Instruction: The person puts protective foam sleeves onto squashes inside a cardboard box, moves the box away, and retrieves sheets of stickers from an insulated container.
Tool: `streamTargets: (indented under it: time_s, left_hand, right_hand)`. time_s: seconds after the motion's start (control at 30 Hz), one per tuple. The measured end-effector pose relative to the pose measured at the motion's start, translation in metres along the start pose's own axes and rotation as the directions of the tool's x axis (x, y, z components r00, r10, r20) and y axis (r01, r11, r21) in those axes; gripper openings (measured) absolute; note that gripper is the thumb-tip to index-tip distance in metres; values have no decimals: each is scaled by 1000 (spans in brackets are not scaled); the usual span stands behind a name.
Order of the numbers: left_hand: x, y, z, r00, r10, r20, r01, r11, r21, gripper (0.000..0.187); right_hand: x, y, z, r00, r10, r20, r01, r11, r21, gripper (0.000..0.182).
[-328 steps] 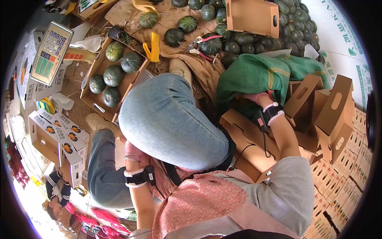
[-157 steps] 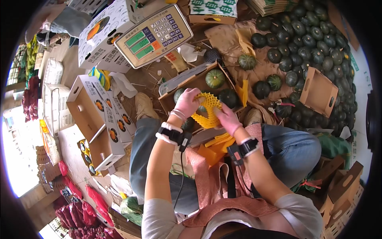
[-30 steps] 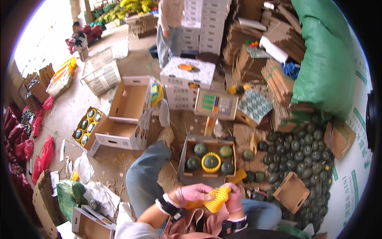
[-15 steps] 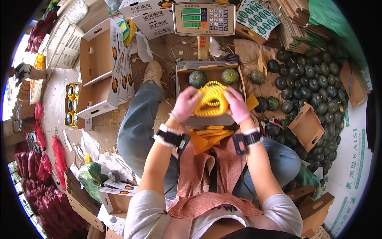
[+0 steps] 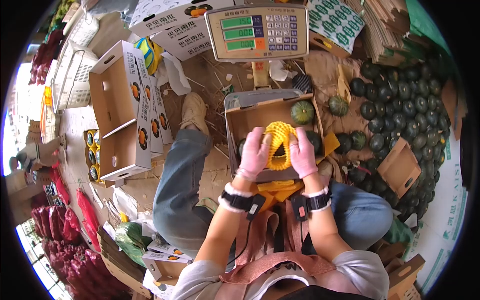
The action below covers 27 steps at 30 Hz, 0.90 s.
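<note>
My left hand (image 5: 255,152), in a pink glove, grips the left side of a yellow foam net sleeve (image 5: 281,131). The pink-gloved right hand (image 5: 303,154) closes on its other side, thumbs near the top. A dark round surface shows through the sleeve's middle. Both hands are over the near part of a cardboard box (image 5: 272,106) on the scale. Inside that box, a striped green pumpkin (image 5: 302,112) lies at the far right, and a darker pumpkin (image 5: 314,141) is partly hidden behind my right hand. More yellow sleeves (image 5: 280,189) lie at my lap.
The scale display (image 5: 257,33) stands beyond the box. Many dark green pumpkins (image 5: 400,110) are piled on the right, with a small open carton (image 5: 400,167) among them. Long white cartons (image 5: 120,115) stand left of my leg, and stacked printed cartons (image 5: 175,30) at the back.
The bunched sleeve is now spread around a dark round thing, and my hands have come down its sides. The pumpkin at the box's far left no longer shows there. The whole view has shifted.
</note>
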<state>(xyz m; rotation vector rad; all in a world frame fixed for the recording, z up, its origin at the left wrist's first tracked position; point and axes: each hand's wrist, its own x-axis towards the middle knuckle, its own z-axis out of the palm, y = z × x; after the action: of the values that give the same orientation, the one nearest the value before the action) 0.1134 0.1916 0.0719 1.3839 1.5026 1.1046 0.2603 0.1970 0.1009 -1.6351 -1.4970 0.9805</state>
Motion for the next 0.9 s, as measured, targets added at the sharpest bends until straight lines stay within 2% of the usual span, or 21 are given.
streamTargets:
  time_s: [0.03, 0.07, 0.17, 0.2, 0.3, 0.33, 0.37, 0.4, 0.43, 0.47, 0.5, 0.53, 0.57, 0.6, 0.63, 0.67, 0.7, 0.77, 0.83, 0.9]
  left_hand:
    - [-5, -7, 7, 998, 7, 69, -7, 1000, -2, 20]
    - [-3, -1, 8, 992, -77, 98, 92, 983, -159, 20]
    - [9, -17, 18, 998, -56, 9, 57, 983, -173, 21]
    - [13, -14, 18, 999, -36, -18, 31, 980, -195, 18]
    - [21, -24, 23, 987, -155, -33, 136, 934, -331, 9]
    - [25, -31, 27, 982, -185, -23, 154, 874, -462, 10]
    - [29, -36, 28, 966, -257, -1, 220, 829, -514, 12]
    - [33, -41, 27, 964, -261, 43, 250, 847, -469, 13]
    - [38, -47, 24, 961, -264, 87, 276, 865, -420, 15]
    - [43, -44, 18, 956, -284, 78, 289, 955, -64, 14]
    - [46, -25, 11, 951, -308, 11, 301, 935, 189, 16]
    - [44, -20, 7, 989, -121, -82, 139, 949, 283, 14]
    - [41, -16, 2, 985, 81, -153, -15, 922, 388, 12]
    - [36, 9, -5, 990, 70, -122, -29, 950, 312, 16]
    - [32, 8, -7, 964, 256, -71, -226, 930, 289, 21]
    - [28, 9, -5, 959, 282, 5, -273, 923, 273, 23]
    - [18, 10, -5, 952, 295, 81, -306, 917, 255, 26]
    - [14, 9, -3, 969, 202, 145, -235, 934, 269, 32]
    - [14, 5, -3, 976, 92, 199, -135, 967, 216, 35]
    - [14, 0, -6, 970, 60, 235, -87, 990, 108, 41]
  right_hand:
    - [-7, 24, 1, 997, -21, -71, 16, 997, -72, 22]
    - [-4, 27, -6, 1000, -29, -11, 30, 995, 95, 20]
    - [9, 39, 0, 967, -176, -186, 176, 984, -13, 17]
    - [14, 39, 2, 962, -132, -241, 139, 990, 13, 17]
    - [24, 50, 4, 964, -48, -261, 62, 997, 45, 18]
    - [27, 57, 5, 967, -42, -252, 57, 997, 51, 18]
    - [31, 60, 4, 970, -35, -242, 51, 997, 58, 17]
    - [32, 63, 4, 972, -29, -233, 45, 997, 65, 17]
    - [31, 65, 4, 980, 36, -196, -40, 999, -13, 16]
    - [32, 56, 2, 981, 103, -167, -120, 988, -92, 16]
    - [32, 50, 1, 975, 170, -143, -194, 966, -172, 15]
    - [31, 53, 1, 981, -26, -190, -29, 960, -279, 15]
    - [27, 40, -3, 973, -124, -195, 59, 949, -309, 16]
    - [18, 16, -11, 954, -224, -201, 147, 929, -340, 17]
    - [11, 3, -14, 926, -319, -204, 228, 900, -370, 18]
    - [4, 2, -11, 897, -430, -96, 344, 819, -459, 26]
    - [-1, -4, -9, 924, -381, 24, 329, 765, -553, 34]
    - [-3, -1, -1, 981, -176, -80, 104, 829, -550, 36]
    - [-2, 1, 1, 984, -139, -109, 74, 885, -459, 35]
    - [-1, 8, 2, 982, -134, -133, 82, 936, -342, 33]
